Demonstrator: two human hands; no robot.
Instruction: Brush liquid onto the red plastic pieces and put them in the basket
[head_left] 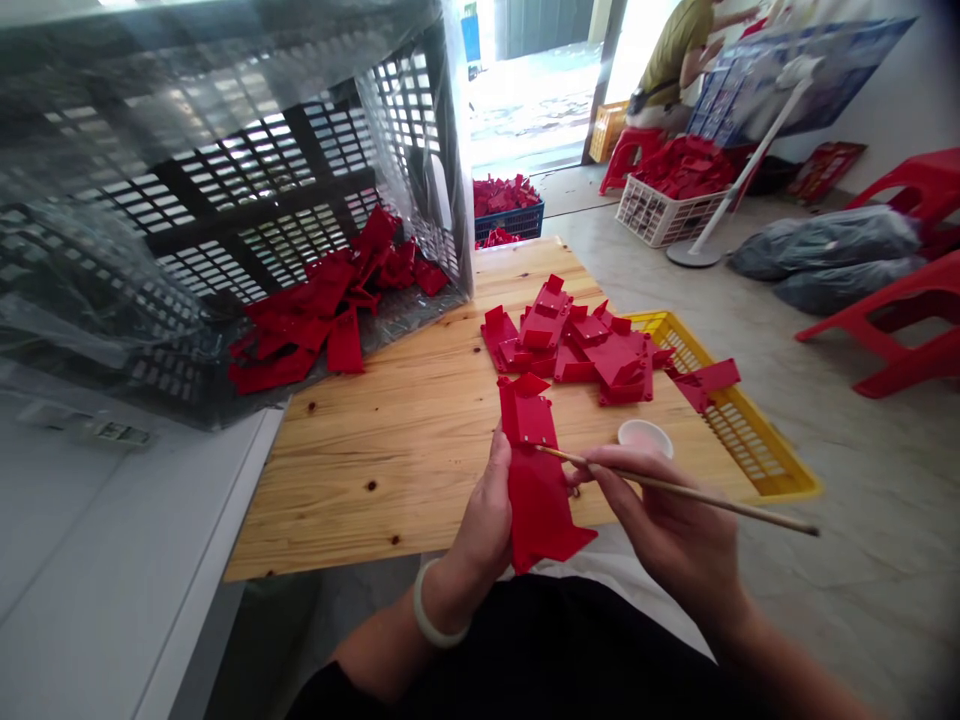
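Note:
My left hand [480, 510] grips a long red plastic part [538, 500] by its left edge, tilted above the front of the wooden table. In my right hand [667, 530] is a thin wooden stick [697, 490], pinched between thumb and fingers like a pen. Its tip meets the red part near two small light spots on the raised section. Whether the tip carries bristles is too small to tell. A small white dish [645, 437] stands just beyond my right hand. Past the held part lies a heap of similar red parts [577, 345].
To the left, a dark plastic-wrapped crate [262, 190] on its side holds more red pieces [330, 310]. A yellow basket [750, 440] adjoins the right edge of the wooden table [420, 430]. Farther off are a white crate [652, 210], a fan [750, 180], red stools [892, 320] and a seated person [667, 60].

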